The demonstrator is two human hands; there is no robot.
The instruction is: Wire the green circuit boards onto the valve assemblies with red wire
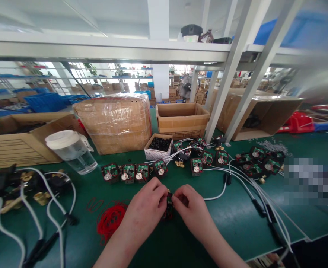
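Observation:
My left hand (146, 206) and my right hand (191, 208) meet at the middle of the green table (231, 216), fingers pinched together on a small black part (169, 208) held between them. Most of that part is hidden by my fingers. Just beyond my hands lies a row of small black modules with green circuit boards (134, 172). More of these modules (205, 158), with white cables (236, 178), are spread to the right. A pile of red rubber rings (110, 219) lies left of my left hand.
A clear plastic jug (73, 150) stands at the left, near brass-fitted parts with white cables (35, 193). A small white box of black parts (158, 146), a wrapped carton (116, 121) and open cartons (182, 119) stand behind. Slanted metal frame posts (228, 85) rise at the right.

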